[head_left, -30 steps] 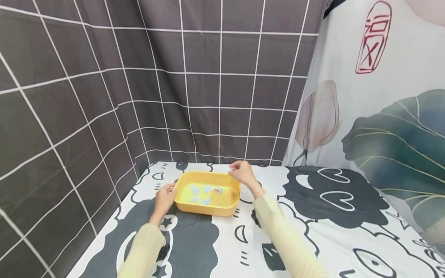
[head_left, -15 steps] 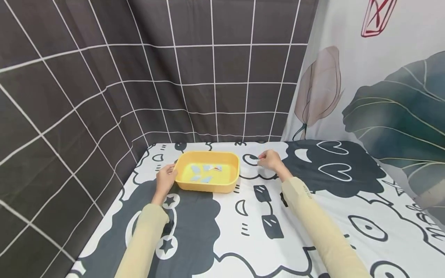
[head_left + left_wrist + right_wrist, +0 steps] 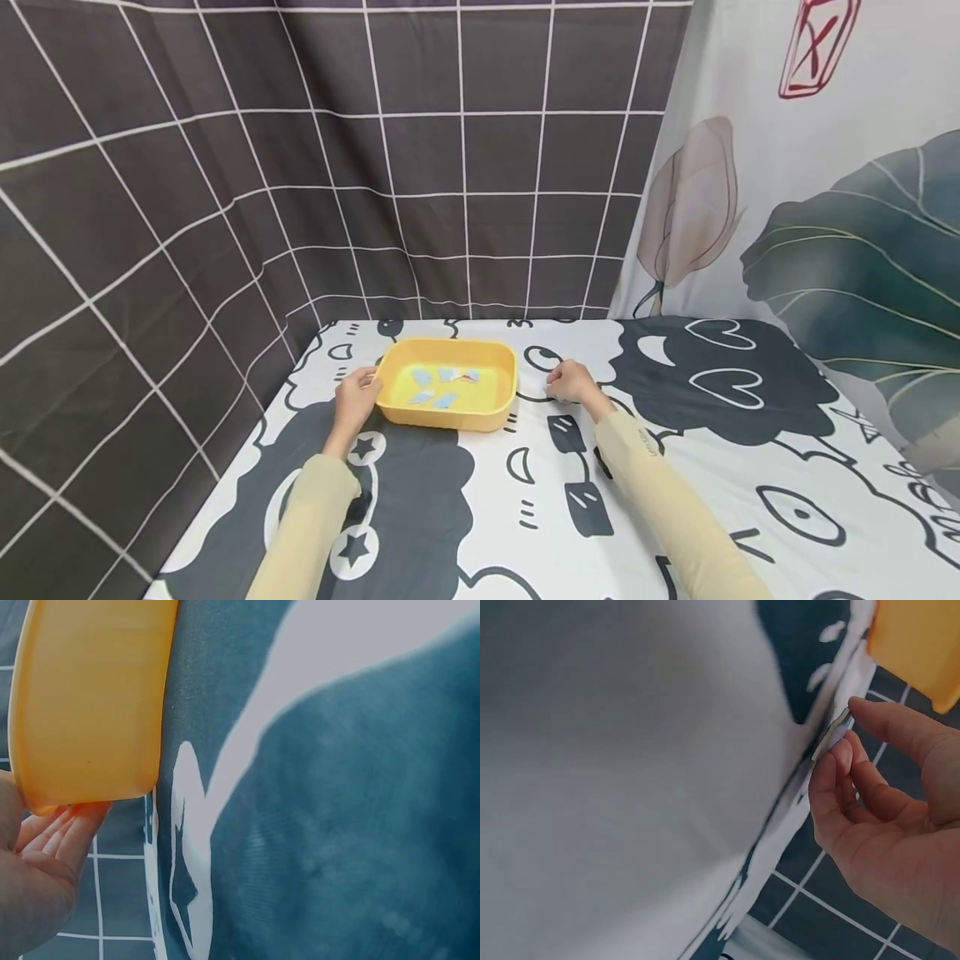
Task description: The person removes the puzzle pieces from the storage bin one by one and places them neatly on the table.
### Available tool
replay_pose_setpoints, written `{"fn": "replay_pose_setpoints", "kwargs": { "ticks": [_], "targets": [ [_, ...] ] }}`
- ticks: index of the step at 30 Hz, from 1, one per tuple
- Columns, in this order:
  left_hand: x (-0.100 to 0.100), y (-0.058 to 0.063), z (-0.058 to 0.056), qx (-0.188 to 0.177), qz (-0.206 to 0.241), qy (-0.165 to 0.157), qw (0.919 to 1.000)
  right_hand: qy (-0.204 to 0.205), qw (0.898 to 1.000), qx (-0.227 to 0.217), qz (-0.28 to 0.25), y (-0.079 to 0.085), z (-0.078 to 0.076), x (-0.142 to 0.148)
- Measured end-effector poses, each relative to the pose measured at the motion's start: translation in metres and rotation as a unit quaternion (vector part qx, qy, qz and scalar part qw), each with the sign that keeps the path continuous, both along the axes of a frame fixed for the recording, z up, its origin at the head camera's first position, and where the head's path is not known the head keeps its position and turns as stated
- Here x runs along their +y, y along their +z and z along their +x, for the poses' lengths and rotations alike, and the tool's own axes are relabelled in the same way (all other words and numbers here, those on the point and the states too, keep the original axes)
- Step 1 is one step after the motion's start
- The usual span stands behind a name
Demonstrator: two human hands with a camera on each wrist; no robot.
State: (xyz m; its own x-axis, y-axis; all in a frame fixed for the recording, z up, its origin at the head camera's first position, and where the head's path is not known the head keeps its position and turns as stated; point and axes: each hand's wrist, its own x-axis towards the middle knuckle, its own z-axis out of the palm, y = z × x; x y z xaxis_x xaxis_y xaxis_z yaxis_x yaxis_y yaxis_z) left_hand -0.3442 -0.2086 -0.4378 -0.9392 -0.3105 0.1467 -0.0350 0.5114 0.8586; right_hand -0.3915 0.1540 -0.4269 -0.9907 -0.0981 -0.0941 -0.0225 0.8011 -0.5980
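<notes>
A yellow plastic basin stands on the patterned cloth in the head view, with several small light-blue flat pieces lying on its bottom. My left hand grips its left end; in the left wrist view, the thumb is at the rim and the fingers reach behind the end wall. To the right of the basin, my right hand is low over the cloth. Between thumb and fingertips it pinches a thin flat piece, seen nearly edge-on in the right wrist view with a pale cut edge.
A white cloth with dark cartoon faces covers the table. Behind and to the left hangs a dark curtain with a white grid. A pale curtain with flower and leaf prints hangs at the right.
My right hand has moved from over the basin's right rim out to the right, then down close to the cloth. The left hand stays on the basin. The head view has tilted.
</notes>
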Motion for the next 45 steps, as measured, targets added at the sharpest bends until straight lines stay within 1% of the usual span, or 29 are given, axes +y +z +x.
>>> {"fn": "replay_pose_setpoints", "kwargs": {
  "ticks": [3,5,9,11,16,19,22,24,27,31,36,39,43,45],
  "targets": [
    [0.0,0.001,0.001,0.004,-0.004,0.002,1.0,0.003,1.0,-0.007,-0.003,-0.004,0.001,-0.001],
    [0.0,0.001,0.004,-0.002,-0.005,0.002,1.0,0.002,1.0,-0.015,-0.002,-0.005,0.004,-0.001],
    [-0.001,-0.002,0.008,-0.01,-0.009,0.0,0.9999,0.0,1.0,0.005,0.003,-0.004,0.007,-0.002],
    [-0.001,-0.003,0.007,-0.008,-0.009,0.0,0.9999,-0.003,1.0,0.025,-0.007,-0.001,0.004,-0.002],
    [-0.001,-0.004,0.004,-0.005,-0.007,-0.001,1.0,-0.008,0.996,0.062,-0.059,0.017,0.001,-0.008],
    [-0.002,-0.006,0.008,-0.005,-0.013,-0.002,0.9999,-0.01,0.994,0.07,-0.088,0.022,0.004,-0.017],
    [-0.003,-0.009,0.012,-0.004,-0.017,-0.001,0.9998,-0.007,0.992,0.069,-0.105,0.021,0.006,-0.024],
    [-0.003,-0.009,0.013,-0.002,-0.018,0.0,0.9998,-0.007,0.991,0.07,-0.11,0.021,0.005,-0.029],
    [0.0,-0.009,0.012,0.008,-0.016,0.004,0.9998,-0.002,0.99,0.08,-0.113,0.023,0.002,-0.033],
    [0.006,-0.007,0.007,0.021,-0.008,0.01,0.9997,0.002,0.989,0.086,-0.121,0.031,-0.003,-0.037],
    [0.01,-0.007,0.006,0.013,0.001,0.01,0.9999,0.017,0.987,0.088,-0.137,0.039,-0.003,-0.047],
    [0.009,-0.006,0.007,0.011,0.008,0.015,0.9998,0.042,0.982,0.106,-0.151,0.041,-0.002,-0.058],
    [0.006,-0.006,0.009,0.008,0.006,0.018,0.9998,0.074,0.977,0.118,-0.163,0.034,0.003,-0.077],
    [0.005,-0.007,0.01,0.007,-0.002,0.016,0.9999,0.085,0.975,0.109,-0.171,0.028,0.007,-0.087]
  ]
}}
